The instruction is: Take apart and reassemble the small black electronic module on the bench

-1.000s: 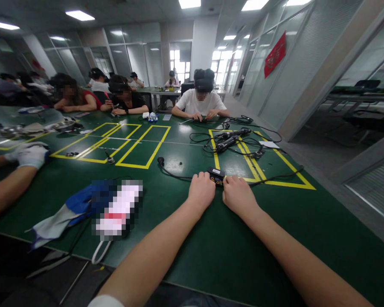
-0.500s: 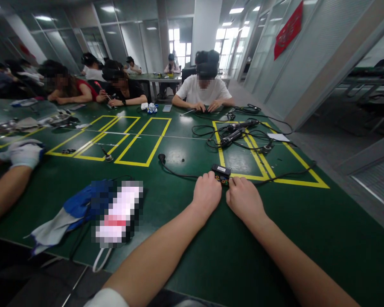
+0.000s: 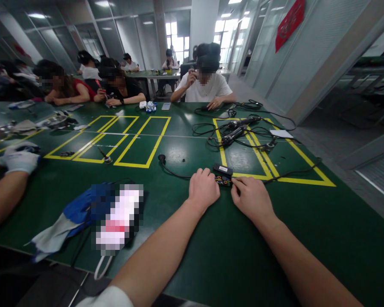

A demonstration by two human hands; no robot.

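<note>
A small black device with coloured buttons lies on the green table, on a yellow tape line. My left hand rests curled at its left side, fingers closed against it. At its right side sits my right hand, fingers pinched on the device's near right corner. A black cable with a plug runs from the device to the left, and another cable leaves it to the right.
A blue and white cloth and a pixelated object lie at the near left. A co-worker's white-gloved hand rests at the far left. Tangled black cables with tools lie beyond the device. Several people sit across the table.
The view has tilted slightly and my hands have spread a little apart around the device. The person opposite has raised a hand to the head.
</note>
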